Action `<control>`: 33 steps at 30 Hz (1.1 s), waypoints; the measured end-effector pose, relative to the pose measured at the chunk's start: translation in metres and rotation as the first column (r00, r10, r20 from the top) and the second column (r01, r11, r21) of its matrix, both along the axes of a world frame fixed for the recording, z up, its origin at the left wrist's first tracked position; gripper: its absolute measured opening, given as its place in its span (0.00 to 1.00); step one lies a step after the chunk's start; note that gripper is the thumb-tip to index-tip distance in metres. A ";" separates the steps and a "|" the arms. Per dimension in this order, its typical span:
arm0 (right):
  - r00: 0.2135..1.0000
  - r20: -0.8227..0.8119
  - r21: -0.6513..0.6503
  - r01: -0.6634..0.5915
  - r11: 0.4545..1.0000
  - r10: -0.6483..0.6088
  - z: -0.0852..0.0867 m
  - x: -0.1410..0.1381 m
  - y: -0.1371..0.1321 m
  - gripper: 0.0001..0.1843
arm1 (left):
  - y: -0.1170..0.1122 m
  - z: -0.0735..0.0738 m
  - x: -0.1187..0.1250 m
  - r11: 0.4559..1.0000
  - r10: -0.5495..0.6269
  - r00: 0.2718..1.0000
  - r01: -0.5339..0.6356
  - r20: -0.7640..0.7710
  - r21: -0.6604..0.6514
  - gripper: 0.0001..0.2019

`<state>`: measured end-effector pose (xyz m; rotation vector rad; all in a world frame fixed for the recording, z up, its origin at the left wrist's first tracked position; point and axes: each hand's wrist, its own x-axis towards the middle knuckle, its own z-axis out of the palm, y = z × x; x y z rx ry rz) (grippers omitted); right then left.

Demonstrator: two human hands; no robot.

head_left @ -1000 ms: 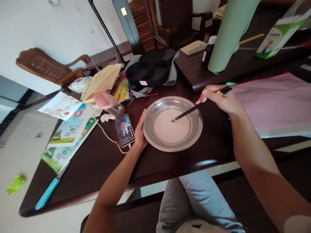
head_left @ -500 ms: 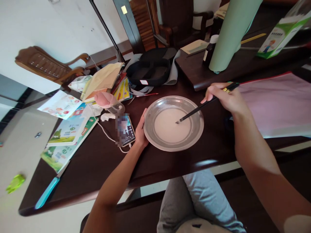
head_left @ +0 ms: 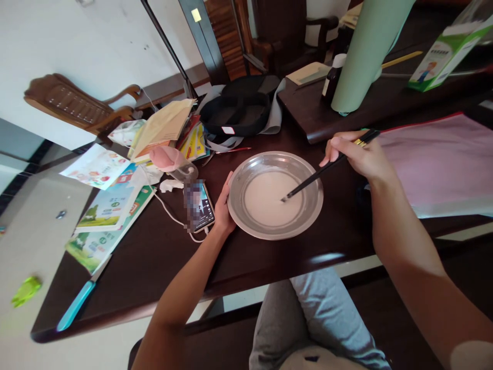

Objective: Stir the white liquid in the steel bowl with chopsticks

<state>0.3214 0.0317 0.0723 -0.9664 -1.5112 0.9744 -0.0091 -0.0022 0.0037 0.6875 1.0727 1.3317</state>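
A round, shallow metal bowl [head_left: 313, 210] stands on the dark table and holds a whitish, milky liquid [head_left: 269, 200]. Against its left rim is my left hand [head_left: 224, 208], gripping the side, with some of the fingers hidden by the bowl. Black chopsticks with gold bands [head_left: 308, 181] are pinched in my right hand [head_left: 356, 154] beyond the right rim. They slant down to the left, held close together, and their tips dip into the liquid right of the middle.
Left of the bowl lie a phone [head_left: 201, 205] on a white cable, a pink-lidded cup [head_left: 169, 159], books [head_left: 100, 210] and a blue-handled knife [head_left: 77, 306]. Behind sits an open black bag [head_left: 234, 113]. To the right are a pink folder [head_left: 435, 159], a dark bottle [head_left: 332, 82] and a green roll [head_left: 365, 56].
The chopstick tips have shifted slightly right and toward me within the liquid. My left hand and the bowl stay almost in place.
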 end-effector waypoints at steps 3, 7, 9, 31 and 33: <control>0.989 0.070 -0.040 -0.125 0.991 0.127 -0.001 -0.008 -0.002 0.31 | 0.000 0.000 0.000 1.000 -0.012 1.000 0.012 -0.003 0.004 0.33; 0.987 0.131 0.010 -0.097 0.995 0.095 -0.002 -0.012 0.001 0.29 | 0.000 0.001 0.001 1.000 -0.003 1.000 0.004 0.023 -0.030 0.31; 0.996 0.091 0.025 -0.008 1.000 0.006 -0.001 -0.007 0.002 0.30 | 0.000 0.002 0.001 0.999 -0.008 1.000 0.009 0.025 -0.033 0.32; 0.977 0.136 0.009 -0.167 0.986 0.164 -0.002 -0.013 0.000 0.28 | -0.001 0.005 0.003 0.999 0.010 1.000 -0.009 0.021 -0.047 0.28; 0.993 0.098 0.031 -0.071 0.997 0.068 -0.003 -0.008 0.002 0.28 | -0.001 0.005 0.003 0.999 0.003 1.000 -0.002 0.019 -0.044 0.29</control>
